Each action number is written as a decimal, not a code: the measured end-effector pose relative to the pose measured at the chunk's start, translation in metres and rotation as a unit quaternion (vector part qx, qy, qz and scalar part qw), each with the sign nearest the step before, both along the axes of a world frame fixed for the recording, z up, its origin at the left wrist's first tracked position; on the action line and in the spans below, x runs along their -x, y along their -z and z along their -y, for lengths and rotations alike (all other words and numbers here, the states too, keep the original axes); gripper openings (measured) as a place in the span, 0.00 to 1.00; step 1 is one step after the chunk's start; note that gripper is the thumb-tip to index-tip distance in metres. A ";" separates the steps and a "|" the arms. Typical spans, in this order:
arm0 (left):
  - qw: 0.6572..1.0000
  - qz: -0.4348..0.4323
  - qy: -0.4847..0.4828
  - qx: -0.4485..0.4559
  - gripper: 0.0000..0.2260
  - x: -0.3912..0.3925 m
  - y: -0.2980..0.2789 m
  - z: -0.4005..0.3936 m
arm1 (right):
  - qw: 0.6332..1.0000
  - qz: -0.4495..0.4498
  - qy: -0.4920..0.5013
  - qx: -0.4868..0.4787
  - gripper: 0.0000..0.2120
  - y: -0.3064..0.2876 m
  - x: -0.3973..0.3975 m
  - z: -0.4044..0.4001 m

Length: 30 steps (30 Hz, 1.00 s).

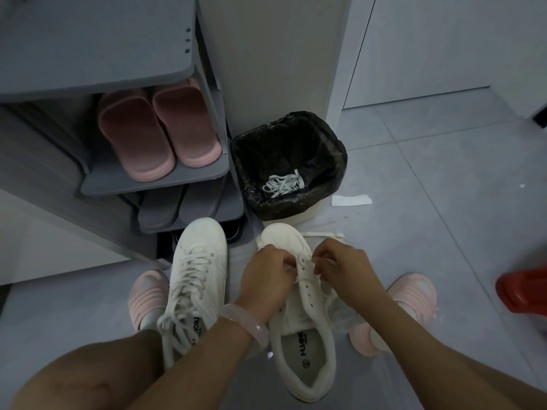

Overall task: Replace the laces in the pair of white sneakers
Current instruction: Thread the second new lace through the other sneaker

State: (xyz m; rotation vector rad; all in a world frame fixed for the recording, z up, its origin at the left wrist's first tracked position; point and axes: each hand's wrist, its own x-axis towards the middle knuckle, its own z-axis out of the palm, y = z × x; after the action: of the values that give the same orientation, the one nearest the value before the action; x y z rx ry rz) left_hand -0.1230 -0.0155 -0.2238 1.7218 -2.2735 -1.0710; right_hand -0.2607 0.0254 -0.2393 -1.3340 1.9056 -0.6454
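Grey floor tiles (444, 173) fill the frame, with a grey shoe rack (118, 179) in the upper left holding pink slippers (157, 128). Beside it, at centre, stands a bin (334, 155) lined in black, and a tangle of white laces (282, 183) lies at its bottom, the old ones, I judge.

Lower centre, my two white sneakers sit side by side. The left sneaker (195, 279) is laced all the way up. The right sneaker (302, 335) has bare eyelets down most of its length.

My left hand (266, 276) and my right hand (343, 270) meet over its toe end, fingers curled, each pinching an end of the new lace (302, 279) at the lowest eyelets.

So I am early in lacing the second shoe. Next I need to even the two ends, then cross them into the next pair of eyelets.
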 end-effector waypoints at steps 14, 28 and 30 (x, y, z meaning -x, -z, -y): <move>0.997 -0.068 -0.020 0.004 0.10 -0.005 0.012 -0.002 | 0.960 -0.203 -0.186 0.049 0.06 -0.003 -0.014 0.006; 0.999 -0.016 -0.023 0.044 0.09 -0.003 0.026 -0.008 | 0.970 -0.204 -0.107 0.073 0.09 0.012 -0.034 -0.010; 0.996 0.008 -0.039 0.081 0.10 0.003 0.025 -0.009 | 0.987 -0.135 -0.086 0.027 0.17 0.015 -0.033 -0.010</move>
State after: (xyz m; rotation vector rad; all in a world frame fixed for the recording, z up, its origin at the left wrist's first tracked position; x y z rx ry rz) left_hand -0.1257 -0.0061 -0.2493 1.7449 -2.2135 -0.8364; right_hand -0.2279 0.0354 -0.2540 -1.6716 1.9637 -0.4506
